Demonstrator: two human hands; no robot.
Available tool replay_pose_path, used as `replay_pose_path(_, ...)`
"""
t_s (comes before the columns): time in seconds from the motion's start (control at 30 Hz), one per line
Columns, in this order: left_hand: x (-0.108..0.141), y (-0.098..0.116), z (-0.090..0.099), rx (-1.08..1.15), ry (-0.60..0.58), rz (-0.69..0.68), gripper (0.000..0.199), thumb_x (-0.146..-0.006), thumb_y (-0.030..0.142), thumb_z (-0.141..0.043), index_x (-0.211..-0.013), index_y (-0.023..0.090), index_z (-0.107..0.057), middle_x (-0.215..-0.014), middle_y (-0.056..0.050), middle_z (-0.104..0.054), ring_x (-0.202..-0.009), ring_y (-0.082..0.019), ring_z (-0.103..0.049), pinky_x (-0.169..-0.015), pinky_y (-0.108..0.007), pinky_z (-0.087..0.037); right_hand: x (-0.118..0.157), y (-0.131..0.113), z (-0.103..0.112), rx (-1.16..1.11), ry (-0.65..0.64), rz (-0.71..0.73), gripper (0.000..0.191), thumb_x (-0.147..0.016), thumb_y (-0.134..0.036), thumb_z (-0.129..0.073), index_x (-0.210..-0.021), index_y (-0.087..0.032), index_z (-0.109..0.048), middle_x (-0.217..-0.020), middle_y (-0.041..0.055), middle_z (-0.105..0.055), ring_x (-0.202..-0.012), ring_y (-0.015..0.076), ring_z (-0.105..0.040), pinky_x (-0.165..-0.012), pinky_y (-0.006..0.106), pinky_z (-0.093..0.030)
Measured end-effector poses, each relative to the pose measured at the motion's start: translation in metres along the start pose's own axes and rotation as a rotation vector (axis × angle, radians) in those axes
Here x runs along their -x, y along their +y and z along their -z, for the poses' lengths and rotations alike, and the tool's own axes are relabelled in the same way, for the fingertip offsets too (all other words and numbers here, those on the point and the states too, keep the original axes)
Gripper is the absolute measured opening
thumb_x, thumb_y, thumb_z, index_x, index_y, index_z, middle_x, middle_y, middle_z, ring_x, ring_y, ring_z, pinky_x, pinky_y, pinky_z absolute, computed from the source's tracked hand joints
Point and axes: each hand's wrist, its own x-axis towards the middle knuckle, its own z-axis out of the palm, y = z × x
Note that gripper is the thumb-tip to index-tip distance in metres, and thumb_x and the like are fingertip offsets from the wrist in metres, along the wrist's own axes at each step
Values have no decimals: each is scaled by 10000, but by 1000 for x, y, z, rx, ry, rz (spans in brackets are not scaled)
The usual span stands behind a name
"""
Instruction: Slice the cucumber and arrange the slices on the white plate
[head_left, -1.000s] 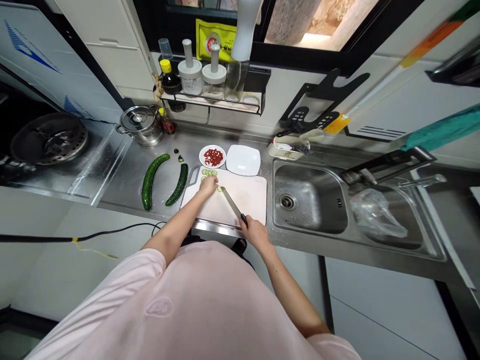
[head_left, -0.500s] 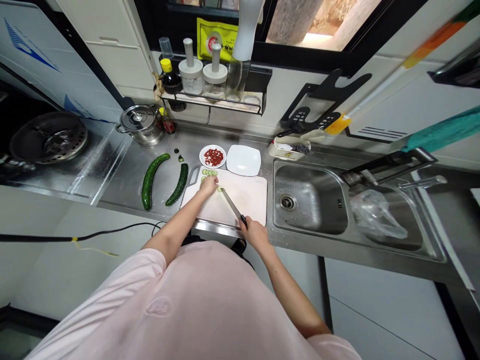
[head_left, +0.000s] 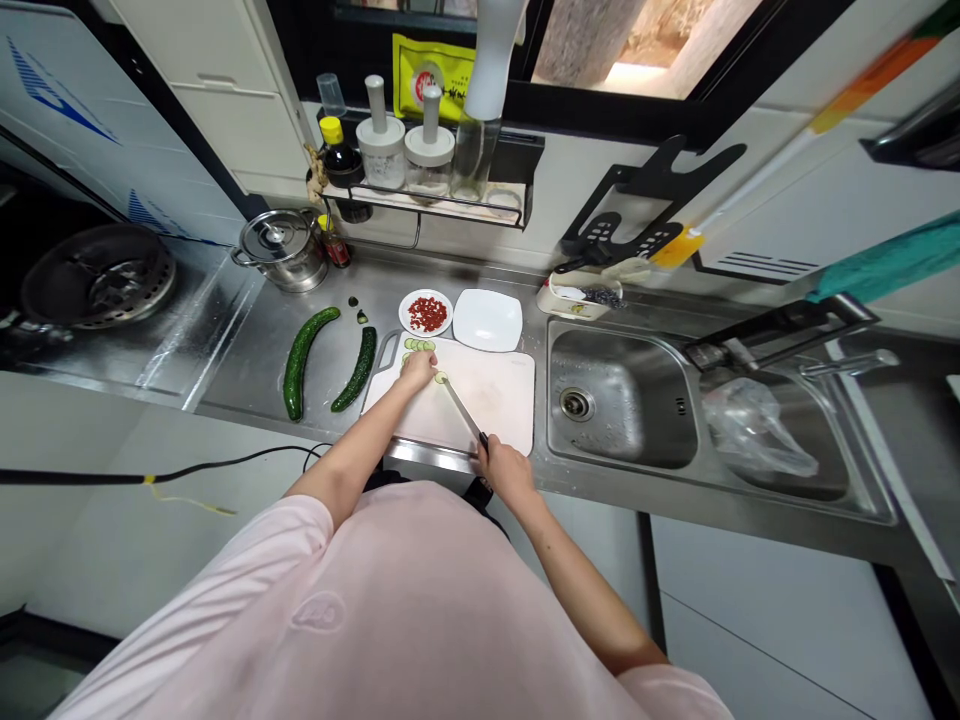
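Observation:
My right hand is closed round the black handle of a kitchen knife, whose blade slants up and left across the white cutting board. A pale round cucumber slice lies at the blade's tip. Just left of that slice is my left hand, its fingers bent together; whatever they pinch is hidden. Behind them, several cucumber slices lie in a row near the board's top left corner. A cut cucumber and a longer whole one rest on the steel counter, left of the board.
Behind the board stand a plate of chopped red chili and a white square plate. Small cucumber end pieces lie near a lidded pot. To the right is a steel sink; a jar shelf hangs above.
My right hand and the knife handle have shifted slightly left, and the blade is turned a little. My left hand stays almost in place.

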Motion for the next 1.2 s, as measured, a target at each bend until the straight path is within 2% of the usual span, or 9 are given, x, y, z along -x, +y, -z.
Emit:
replay_pose_path(0.33, -1, 1, 2, 25, -17, 9, 159, -691, 189, -664, -845, 201, -630, -886, -36, -638, -841, -164, -583, -785, -261, -436, -14, -6, 8, -8, 8, 18, 323, -955, -380, -303, -1080, -172, -516, -969, 117, -662, -931, 237, -628, -762, 311, -414)
replay_pose_path(0.53, -3, 0, 2, 29, -26, 24, 170, -683, 190, -675, -847, 199, -634, -885, -36, -632, -856, -168, -576, -812, -270, -436, -13, -8, 16, 1, -26, 15, 331, -961, -390, -299, -1092, -172, -511, -995, 131, -654, -951, 233, -623, -767, 310, -413)
replay_pose_path(0.93, -3, 2, 3, 23, -44, 30, 159, -691, 190, -660, -847, 196, -633, -882, -37, -625, -843, -161, -577, -807, -267, -438, -15, -5, 12, 10, 14, 37, 321, -952, -382, -316, -1078, -171, -522, -965, 121, -660, -920, 236, -631, -749, 309, -419)
replay_pose_path(1.2, -3, 1, 3, 31, -43, 37, 165, -679, 186, -670, -839, 199, -631, -888, -38, -618, -856, -164, -578, -816, -273, -438, -13, -6, 17, 20, -9, 19, 333, -953, -394, -313, -1087, -174, -525, -987, 125, -658, -930, 228, -628, -762, 304, -417)
